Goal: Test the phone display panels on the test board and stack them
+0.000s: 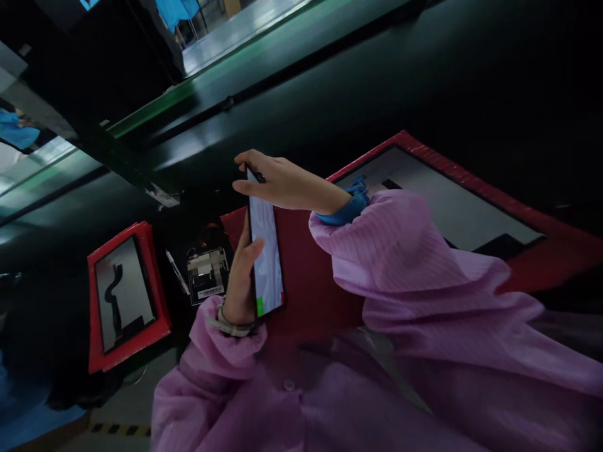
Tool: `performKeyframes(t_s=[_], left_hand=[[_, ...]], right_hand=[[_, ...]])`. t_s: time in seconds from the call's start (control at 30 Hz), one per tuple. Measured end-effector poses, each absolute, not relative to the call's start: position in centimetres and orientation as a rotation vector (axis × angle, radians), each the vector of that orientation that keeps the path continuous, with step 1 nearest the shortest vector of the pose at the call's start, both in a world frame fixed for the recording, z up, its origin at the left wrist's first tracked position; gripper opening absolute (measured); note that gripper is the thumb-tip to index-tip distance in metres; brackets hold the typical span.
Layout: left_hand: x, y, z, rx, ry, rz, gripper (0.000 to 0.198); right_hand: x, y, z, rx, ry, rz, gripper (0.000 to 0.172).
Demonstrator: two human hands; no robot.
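Note:
A smartphone (266,251) with a lit white screen and a green patch at its lower corner is held upright in front of me. My left hand (241,276) grips its left edge, thumb resting on the screen. My right hand (282,183) pinches the phone's top end with fingers curled over it. Both arms wear pink ribbed sleeves; a blue cuff (348,204) shows at the right wrist and a band at the left wrist.
A red-framed tray (155,295) with a dark curved part lies at the left. A small device with a label (207,276) and a white pen (176,271) sit beside it. A larger red-framed tray (471,179) lies at right. A dark conveyor with a green edge (155,107) runs behind.

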State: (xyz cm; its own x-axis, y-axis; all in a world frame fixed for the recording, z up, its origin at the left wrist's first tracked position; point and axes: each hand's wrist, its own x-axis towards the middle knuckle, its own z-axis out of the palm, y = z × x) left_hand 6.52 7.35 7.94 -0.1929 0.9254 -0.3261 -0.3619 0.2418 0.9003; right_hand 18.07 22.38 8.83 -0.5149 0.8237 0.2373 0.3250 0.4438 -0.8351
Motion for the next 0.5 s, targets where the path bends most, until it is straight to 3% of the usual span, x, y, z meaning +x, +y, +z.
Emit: performKeyframes(t_s=[0.17, 0.27, 0.37, 0.5], left_hand=[[6.9, 6.1, 6.0, 0.868, 1.061, 1.458, 0.043], [4.0, 4.0, 4.0, 1.139, 1.301, 1.553, 0.036], [0.3, 1.7, 1.9, 1.524, 1.968, 1.27, 0.02], [-2.4, -0.1, -0.7, 1.674, 2.448, 0.76, 0.026]], right_hand=[[19.3, 22.4, 9.2, -1.022, -2.129, 0.874, 0.044], [19.8, 22.5, 9.1, -1.033, -2.16, 0.814, 0.042], [19.9, 22.7, 8.6, -1.025, -2.172, 0.772, 0.04], [19.8, 22.5, 9.1, -1.079, -2.178, 0.793, 0.039]])
